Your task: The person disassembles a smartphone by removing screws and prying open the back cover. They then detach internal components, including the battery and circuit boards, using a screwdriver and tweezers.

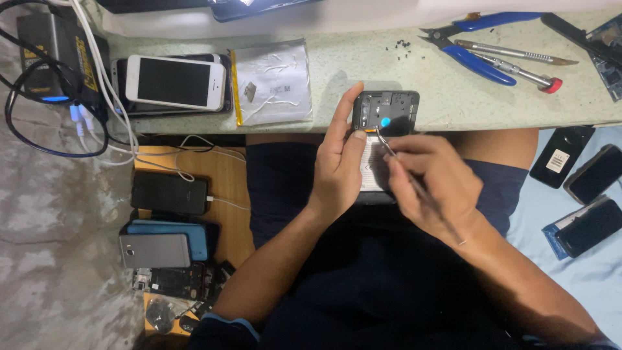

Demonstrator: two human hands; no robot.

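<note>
My left hand (340, 162) grips an opened black phone (386, 111) by its left side, back cover off, held over my lap at the table's edge. The phone's inside shows a dark frame with a blue dot and a pale battery below. My right hand (431, 185) pinches thin metal tweezers (387, 148), whose tip touches the phone just below the blue dot. Both forearms come up from the bottom of the view.
The pale green table (337, 65) carries a white phone (175, 81) on a stack, a silver battery pouch (272, 81), blue-handled cutters (476, 55), a red-tipped tool (521, 71) and tiny screws (402, 46). Several phones lie on a wooden board (227, 194) at left and on blue cloth (583, 194) at right.
</note>
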